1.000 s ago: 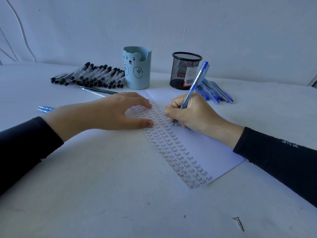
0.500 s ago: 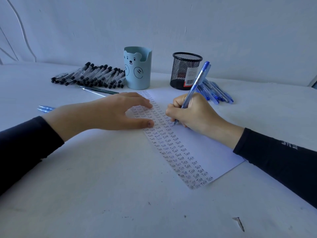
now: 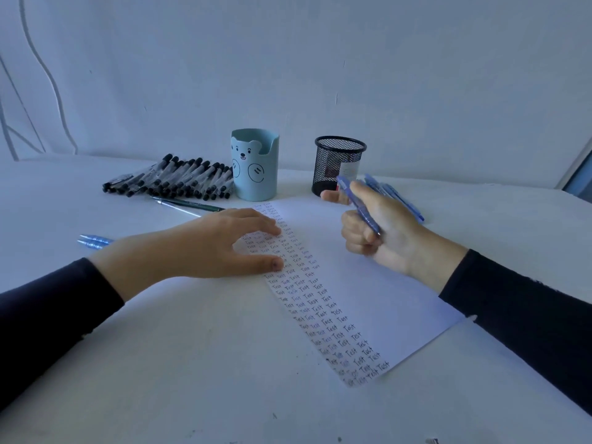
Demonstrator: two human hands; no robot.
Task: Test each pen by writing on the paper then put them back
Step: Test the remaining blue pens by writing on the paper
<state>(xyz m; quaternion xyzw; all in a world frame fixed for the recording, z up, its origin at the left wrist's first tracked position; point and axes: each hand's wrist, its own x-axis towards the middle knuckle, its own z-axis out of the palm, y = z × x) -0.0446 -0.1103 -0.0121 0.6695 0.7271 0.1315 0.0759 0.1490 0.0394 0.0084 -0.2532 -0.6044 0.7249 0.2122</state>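
Observation:
A white paper lies on the table, its left strip filled with rows of the written word "Test". My left hand rests on the paper's left edge, fingers spread and touching it. My right hand is lifted above the paper and grips a blue pen, which points away toward the black mesh cup. Its thumb sticks out toward the cup. A light blue bear cup stands left of the mesh cup.
A heap of black-capped pens lies left of the bear cup. Several blue pens lie behind my right hand. Two thin pens rest near the paper's top left, and two blue pens lie at the left.
My right hand has lifted the pen's tip off the paper, turned the pen in its grip and moved up and right toward the mesh cup. The left hand has stayed put.

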